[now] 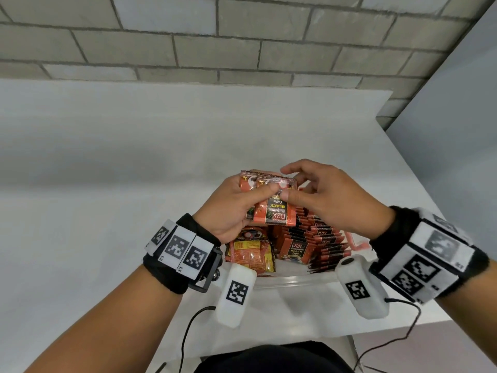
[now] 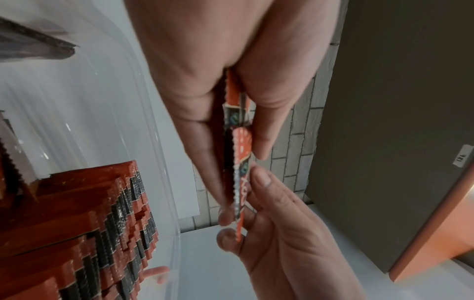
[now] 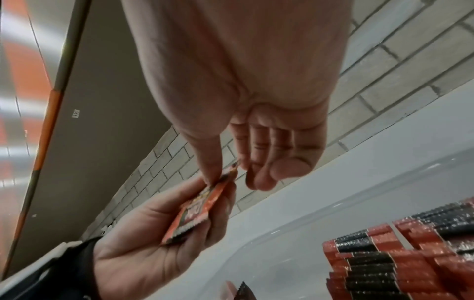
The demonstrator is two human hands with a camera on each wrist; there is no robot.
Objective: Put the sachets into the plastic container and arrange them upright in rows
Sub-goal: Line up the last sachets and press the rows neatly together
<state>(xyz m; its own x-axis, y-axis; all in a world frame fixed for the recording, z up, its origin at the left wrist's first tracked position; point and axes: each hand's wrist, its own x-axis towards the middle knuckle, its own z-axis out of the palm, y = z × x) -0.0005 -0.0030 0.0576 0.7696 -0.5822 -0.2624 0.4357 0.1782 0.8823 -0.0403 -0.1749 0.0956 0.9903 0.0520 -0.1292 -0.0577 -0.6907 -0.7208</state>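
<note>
Sachets [image 1: 326, 246] already stand in rows in the plastic container [image 1: 293, 281] at the worktop's [image 1: 107, 184] near edge; above it, our left hand [image 1: 231, 208] grips a small bundle [image 1: 271, 208], our right hand [image 1: 322, 195] pinches its top; these few remain.

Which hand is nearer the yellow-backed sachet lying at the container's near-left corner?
Left. The left hand, gripping a bunch of sachets, is directly above the yellow-backed sachet. The right hand pinches the bunch's top, farther right, over the upright rows.
</note>
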